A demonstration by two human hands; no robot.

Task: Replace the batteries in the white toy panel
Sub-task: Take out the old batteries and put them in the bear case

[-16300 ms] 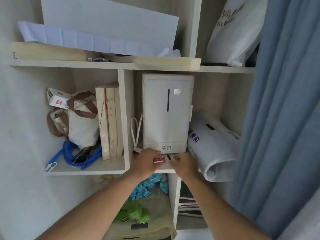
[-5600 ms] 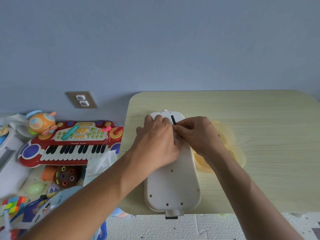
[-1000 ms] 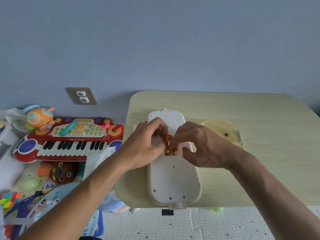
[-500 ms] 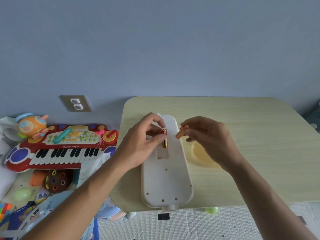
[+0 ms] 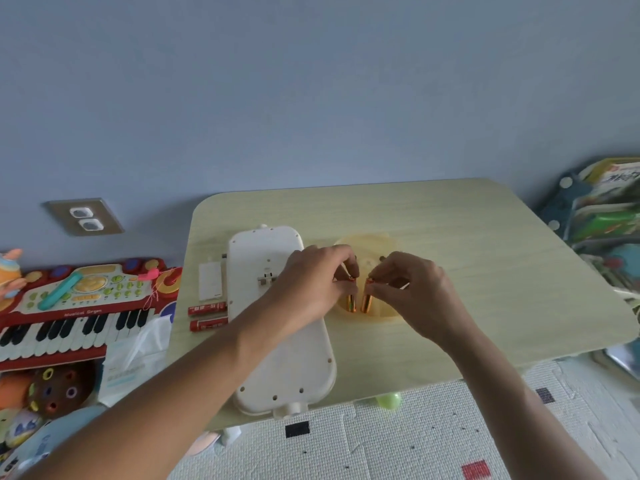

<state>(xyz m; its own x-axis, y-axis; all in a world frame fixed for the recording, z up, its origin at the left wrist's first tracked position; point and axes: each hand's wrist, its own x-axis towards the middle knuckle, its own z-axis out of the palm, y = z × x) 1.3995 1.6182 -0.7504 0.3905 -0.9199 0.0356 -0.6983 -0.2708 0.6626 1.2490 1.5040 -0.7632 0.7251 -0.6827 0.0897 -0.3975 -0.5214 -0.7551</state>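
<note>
The white toy panel (image 5: 277,341) lies face down on the pale wooden table (image 5: 485,289), its battery compartment (image 5: 266,278) uncovered. My left hand (image 5: 311,285) pinches one orange battery (image 5: 351,301) upright. My right hand (image 5: 412,292) pinches a second orange battery (image 5: 366,301) beside it. Both batteries hang over a translucent yellow dish (image 5: 377,247) just right of the panel. Two red batteries (image 5: 207,317) lie on the table to the left of the panel, below the white compartment cover (image 5: 210,280).
A red toy keyboard (image 5: 79,306) and other toys sit on the floor to the left, under a wall socket (image 5: 85,218). Picture books (image 5: 606,216) stand at the right. A green ball (image 5: 388,400) lies on the foam mat below the table edge.
Both hands have moved right from the panel's compartment to above the yellow dish, each carrying an orange battery. The view has shifted, bringing the red batteries and cover into sight.
</note>
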